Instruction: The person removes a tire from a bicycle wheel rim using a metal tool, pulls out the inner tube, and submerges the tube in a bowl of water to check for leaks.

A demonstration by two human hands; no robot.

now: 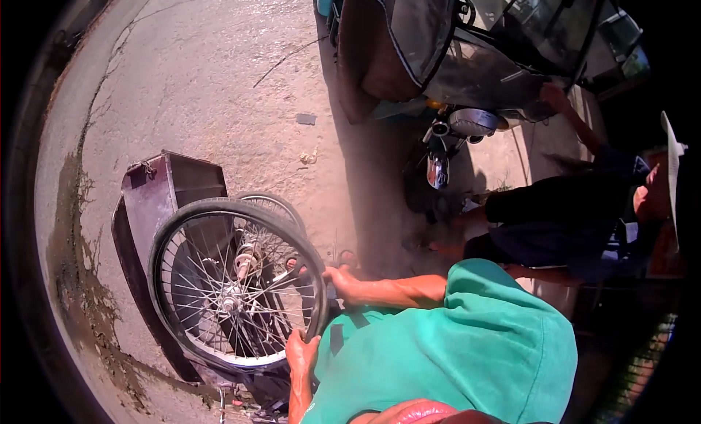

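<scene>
A spoked wheel (229,304) with a black tyre (155,267) leans across the lower left, its hub facing up. My left hand (301,351) grips the tyre and rim at the near edge, with the thumb on the near side. Farther along the same wheel, my right hand (342,284) holds the tyre's right edge. Some fingers of both hands are hidden by the wheel. Behind it, a second, smaller-looking wheel (281,205) shows in part.
A purplish metal sidecar-like body (193,179) lies beyond the wheel on the concrete ground (219,73). A covered motorcycle (467,124) stands at upper right. Another person in dark clothes (577,205) and a pale hat (673,176) stands at right, one hand on its cover.
</scene>
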